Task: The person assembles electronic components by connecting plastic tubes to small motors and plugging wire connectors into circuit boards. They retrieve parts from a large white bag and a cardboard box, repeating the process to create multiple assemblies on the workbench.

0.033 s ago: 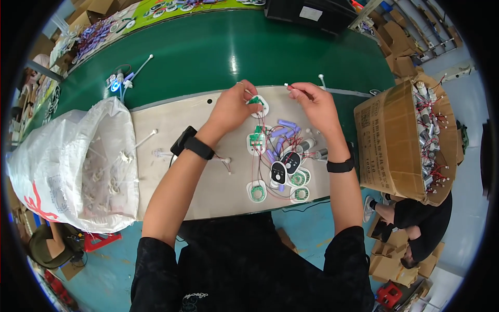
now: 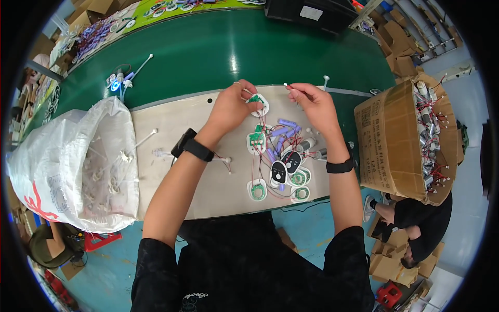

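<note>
Both forearms reach forward over a grey work board point(image 2: 208, 182): the left hand point(image 2: 231, 106) pinches a white round part with a green circuit board point(image 2: 258, 101), while the right hand point(image 2: 314, 104) holds a thin white stick point(image 2: 289, 86) between closed fingertips. A clear plastic bag point(image 2: 73, 166) on the left holds white plastic pieces, and a cardboard box point(image 2: 395, 140) on the right holds wired parts

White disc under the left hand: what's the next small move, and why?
Probably bring the right hand across to the white disc. The left hand already pins that disc, with its green board, to the grey mat, while the right hand pinches a thin white stick just beside it, apart from the disc.
</note>
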`<state>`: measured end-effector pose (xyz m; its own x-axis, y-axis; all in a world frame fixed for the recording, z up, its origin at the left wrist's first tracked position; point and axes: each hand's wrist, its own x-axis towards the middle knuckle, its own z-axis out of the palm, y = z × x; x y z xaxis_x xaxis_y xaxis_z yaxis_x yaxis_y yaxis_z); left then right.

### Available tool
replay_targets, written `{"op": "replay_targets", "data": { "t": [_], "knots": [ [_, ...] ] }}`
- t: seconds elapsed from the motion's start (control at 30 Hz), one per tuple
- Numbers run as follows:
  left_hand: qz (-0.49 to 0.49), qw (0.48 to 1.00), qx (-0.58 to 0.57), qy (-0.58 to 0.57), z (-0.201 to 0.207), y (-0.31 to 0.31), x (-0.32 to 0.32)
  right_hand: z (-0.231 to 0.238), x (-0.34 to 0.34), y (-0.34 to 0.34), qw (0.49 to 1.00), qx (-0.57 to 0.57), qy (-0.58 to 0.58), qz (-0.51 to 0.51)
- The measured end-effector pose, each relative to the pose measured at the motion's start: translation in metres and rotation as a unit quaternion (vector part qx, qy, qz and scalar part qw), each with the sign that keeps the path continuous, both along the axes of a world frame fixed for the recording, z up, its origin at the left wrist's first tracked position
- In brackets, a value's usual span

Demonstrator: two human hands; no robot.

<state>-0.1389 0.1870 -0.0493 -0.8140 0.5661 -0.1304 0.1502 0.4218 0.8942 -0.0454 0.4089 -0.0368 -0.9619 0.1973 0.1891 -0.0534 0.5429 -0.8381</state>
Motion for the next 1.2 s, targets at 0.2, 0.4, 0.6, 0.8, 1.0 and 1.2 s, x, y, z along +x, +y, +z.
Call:
{"op": "replay_targets", "data": {
  "t": [0.2, 0.4, 0.6, 0.8, 1.0, 1.2],
  "knots": [
    [0.131, 0.931, 0.236, -0.246, -0.005, -0.009, 0.017, -0.009, 0.004, -0.015, 0.980, -0.189, -0.058, -0.002],
    [0.150, 0.913, 0.252, -0.283, -0.003, -0.022, 0.030, -0.010, 0.008, -0.027, 0.980, -0.188, -0.061, -0.014],
    [0.134, 0.906, 0.293, -0.273, -0.012, -0.018, 0.039, -0.009, 0.014, -0.035, 0.981, -0.182, -0.069, -0.014],
    [0.110, 0.929, 0.292, -0.200, -0.012, -0.013, 0.042, -0.006, 0.016, -0.041, 0.982, -0.174, -0.067, -0.008],
    [0.141, 0.915, 0.309, -0.215, -0.011, -0.009, 0.048, -0.009, 0.016, -0.047, 0.980, -0.191, -0.054, -0.003],
    [0.146, 0.905, 0.328, -0.229, -0.016, -0.008, 0.050, -0.013, 0.019, -0.061, 0.991, -0.127, -0.027, -0.021]
  ]
}}
